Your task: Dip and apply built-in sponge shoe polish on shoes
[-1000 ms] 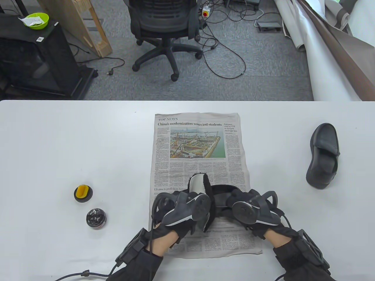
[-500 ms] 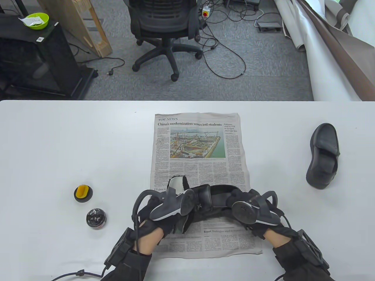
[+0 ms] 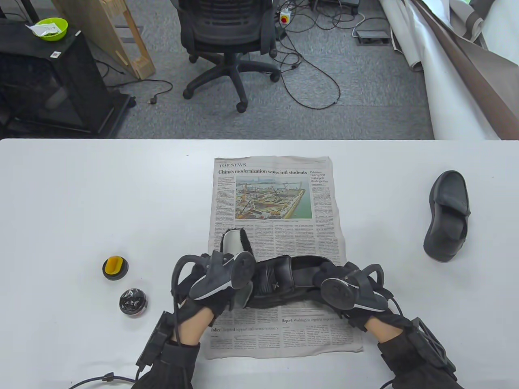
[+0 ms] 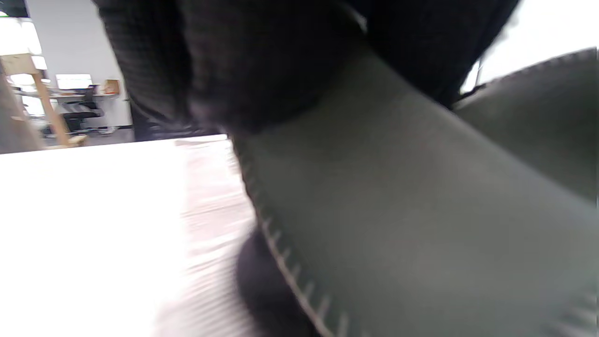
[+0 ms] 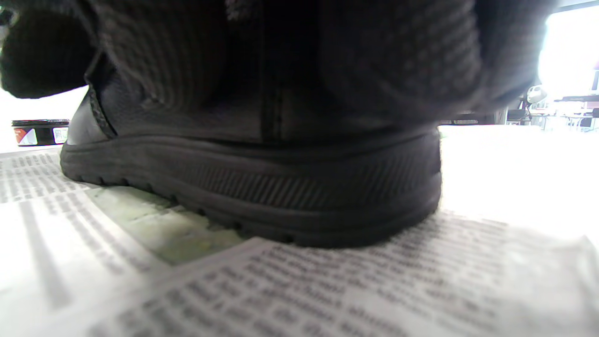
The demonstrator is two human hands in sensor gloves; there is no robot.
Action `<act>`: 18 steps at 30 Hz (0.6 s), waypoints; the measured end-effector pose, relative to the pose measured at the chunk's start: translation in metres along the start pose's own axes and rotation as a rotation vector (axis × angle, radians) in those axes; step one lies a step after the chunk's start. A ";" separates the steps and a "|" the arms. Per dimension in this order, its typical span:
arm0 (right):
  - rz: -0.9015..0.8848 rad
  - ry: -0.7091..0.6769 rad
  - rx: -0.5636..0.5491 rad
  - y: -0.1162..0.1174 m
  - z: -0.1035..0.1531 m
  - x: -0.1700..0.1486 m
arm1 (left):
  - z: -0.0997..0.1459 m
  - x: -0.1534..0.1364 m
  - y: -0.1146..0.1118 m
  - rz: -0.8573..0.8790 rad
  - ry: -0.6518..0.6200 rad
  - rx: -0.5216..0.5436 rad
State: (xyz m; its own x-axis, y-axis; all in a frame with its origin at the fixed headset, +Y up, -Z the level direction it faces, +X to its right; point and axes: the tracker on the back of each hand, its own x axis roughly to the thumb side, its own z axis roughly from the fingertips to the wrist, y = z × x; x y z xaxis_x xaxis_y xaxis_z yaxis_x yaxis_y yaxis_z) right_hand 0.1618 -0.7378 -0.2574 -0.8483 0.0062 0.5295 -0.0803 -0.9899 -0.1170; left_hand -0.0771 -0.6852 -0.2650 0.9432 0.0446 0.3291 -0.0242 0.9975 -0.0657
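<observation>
Black leather shoe (image 3: 284, 279) lying across the lower part of a newspaper (image 3: 275, 194), toe end pointing to the left, sole flat on the print. Right hand (image 3: 344, 289) clamped over the heel end, grip wrapped around that shoe; wrist view there shows gloved fingers (image 5: 243, 61) draped over the back of the shoe (image 5: 252, 187) right down to the ribbed sole edge. Left hand (image 3: 219, 279) at the toe end, grip curled round a brush (image 3: 233, 243) with a pale back and black bristles, sticking up and away past the knuckles, just above the toe. Hard to say from above whether bristles actually touch leather. Left wrist view mostly blur: dark glove up top, a grey stitched surface filling the frame, can't tell more.

Over on the left of the white counter (image 3: 81, 202), well apart from the paper: open polish tin (image 3: 133, 302) with dark stuff inside, and just behind it a black lid with the yellow sponge (image 3: 115, 267) sitting up. Same tin (image 5: 40, 132) peeking past the toe in the right wrist view. Second black shoe (image 3: 448, 214) far off to the right, lying on its own, tipped a bit on its side.

Beyond the counter edge: grey carpet, office chair (image 3: 227, 36), loose cables, green bowl (image 3: 49, 28) on a black cabinet.
</observation>
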 end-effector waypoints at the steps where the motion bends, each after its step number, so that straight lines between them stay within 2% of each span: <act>1: 0.000 0.000 0.001 0.000 0.000 0.000 | -0.004 0.008 -0.001 0.025 -0.021 0.006; 5: 0.000 -0.003 0.003 0.000 0.000 0.000 | -0.024 0.036 -0.004 0.196 -0.074 -0.081; 7: 0.001 -0.004 0.005 0.000 -0.001 0.000 | -0.034 0.044 -0.006 0.084 -0.025 -0.077; 9: 0.003 -0.004 0.004 0.000 -0.001 0.000 | -0.036 0.046 -0.009 0.003 -0.027 -0.081; 11: 0.004 -0.005 0.004 0.000 -0.001 0.000 | -0.033 0.044 -0.011 0.050 -0.018 -0.071; 18: 0.010 -0.001 0.004 0.000 -0.001 0.001 | -0.024 0.016 -0.018 -0.075 0.055 -0.152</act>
State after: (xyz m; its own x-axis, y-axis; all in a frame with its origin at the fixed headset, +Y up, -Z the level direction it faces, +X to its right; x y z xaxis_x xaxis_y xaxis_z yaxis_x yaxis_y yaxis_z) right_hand 0.1607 -0.7376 -0.2576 -0.8488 -0.0037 0.5288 -0.0700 -0.9904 -0.1193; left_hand -0.0536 -0.7040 -0.2812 0.9573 -0.0371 0.2867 0.0936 0.9780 -0.1862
